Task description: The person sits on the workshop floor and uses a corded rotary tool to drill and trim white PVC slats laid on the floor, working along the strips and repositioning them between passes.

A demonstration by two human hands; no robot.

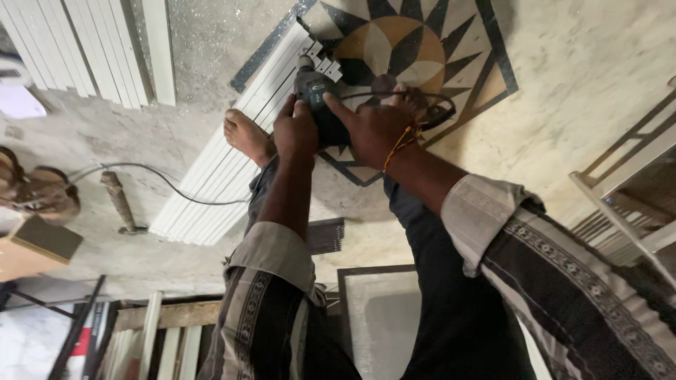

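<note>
1. Workshop floor, pale speckled stone with a star-pattern inlay [415, 49] at upper centre. You look straight down past both arms.
2. Far left: stack of white slats [84, 49] at the top edge; below it a cable [141, 169] runs across the floor past a short brown handle-like tool [118, 200]. Its kind cannot be told.
3. Centre-left: bundle of long white strips [232, 162] lies on the floor. Long axis runs diagonally, from lower left up to upper right, ending at the edge of the inlay.
4. Your bare foot [246, 135] rests on the strips, partway along the bundle.
5. Your left hand [296, 130] is closed around the rear of the power tool [315, 88], fingers wrapped tight.
6. Tool: dark body, nose pointing away from you, sitting over the upper end of the strips. Whether the nose touches the strips cannot be told.
7. Your right hand [373, 127] clasps the tool from the right side, index finger stretched along the body. An orange thread is tied at that wrist.
8. Key relation: the strip ends lie directly ahead of both hands, just beyond the tool nose. Left hand is nearer the bundle; right hand sits over the inlay.
9. Tool cord [440, 112] loops beside the right hand.
10. Far right: pale metal frame [620, 183] stands well apart from the hands.
</note>
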